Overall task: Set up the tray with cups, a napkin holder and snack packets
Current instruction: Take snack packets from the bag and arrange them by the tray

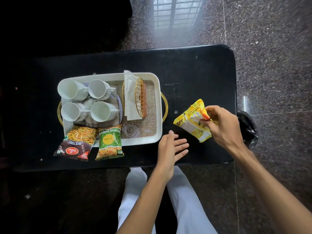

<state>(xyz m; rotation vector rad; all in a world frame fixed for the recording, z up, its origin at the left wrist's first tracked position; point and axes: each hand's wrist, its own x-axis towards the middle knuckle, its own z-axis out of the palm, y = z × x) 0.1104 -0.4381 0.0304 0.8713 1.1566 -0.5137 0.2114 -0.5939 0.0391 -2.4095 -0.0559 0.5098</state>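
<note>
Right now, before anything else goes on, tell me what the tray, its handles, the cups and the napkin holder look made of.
Tray: white, smooth, faintly glossy, likely plastic or melamine.
Handles: gold, shiny curved bars, probably metal.
Cups: white, glossy glaze, likely ceramic or porcelain.
Napkin holder: gold wire grille, metal by its sheen; a reddish-brown base, perhaps wood.

The dark packet (76,144) over the near-left corner of the tray (158,98) reads "MIXTURE", upside down to me. The green packet (109,142) beside it, across the near rim, says "Let's Try" and "0%". The yellow packets (192,123) pinched in my right hand (222,125) read "ZOFF" and "SOYA CHUNKS".
</note>
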